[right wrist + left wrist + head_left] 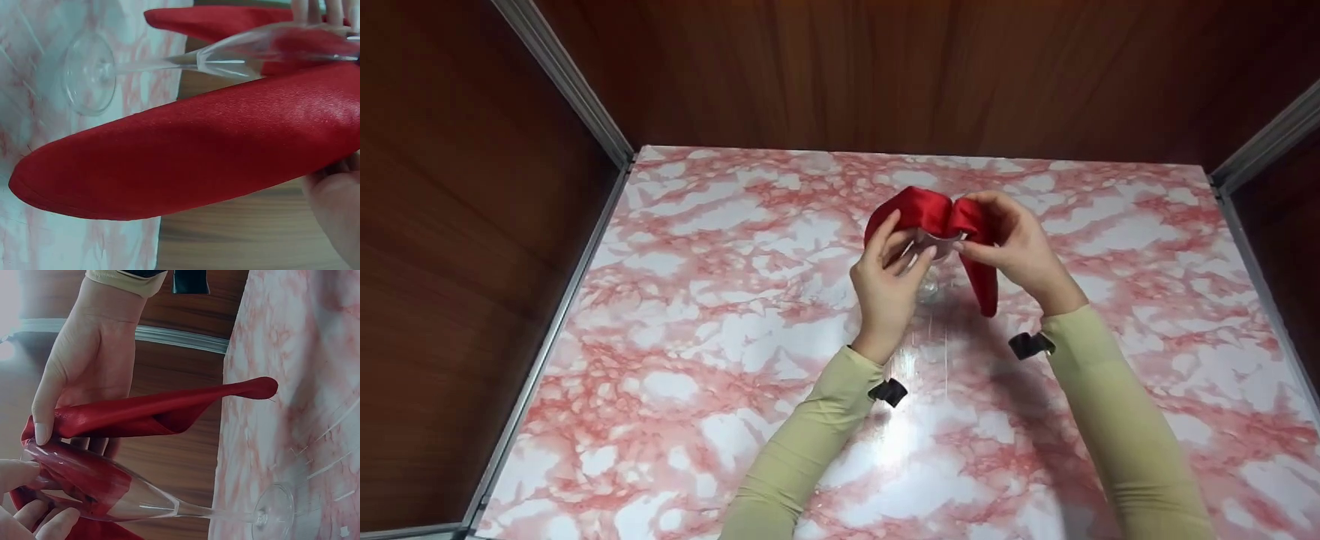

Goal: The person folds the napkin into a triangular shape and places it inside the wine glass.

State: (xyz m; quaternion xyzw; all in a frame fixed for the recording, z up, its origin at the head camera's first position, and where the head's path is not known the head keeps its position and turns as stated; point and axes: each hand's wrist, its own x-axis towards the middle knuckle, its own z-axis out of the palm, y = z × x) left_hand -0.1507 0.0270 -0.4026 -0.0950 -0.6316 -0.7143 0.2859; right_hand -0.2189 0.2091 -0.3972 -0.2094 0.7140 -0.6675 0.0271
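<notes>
Obs. from beside the tabletop (720, 330), pink-and-white marbled surface, dark wood panels on three sides with metal corner strips.

A clear stemmed glass (140, 498) stands upright on its round foot (90, 73), toward the far edge of the tabletop and roughly midway between the left and right edges. A red satin napkin (934, 214) is tucked into the bowl; folded parts arch over the rim, and one long folded tail (185, 157) hangs down outside the bowl on the right-hand side, its rounded tip near the tabletop but not resting on it in the right wrist view.

Left hand (889, 274): raised at the left side of the bowl, fingers (42, 526) lightly curled and touching the glass wall and the red cloth near the rim. Whether they actually pinch the cloth, I cannot tell.

Right hand (1012, 240): at the right of the rim, fingers curled around the napkin fold; the left wrist view shows its thumb (48, 405) pressing the red fold down against the other fingers just above the rim, a clear pinch on the cloth.

Both forearms wear pale yellow-green sleeves (1117, 420), each with a small black strap end (1030, 345) at the wrist.
</notes>
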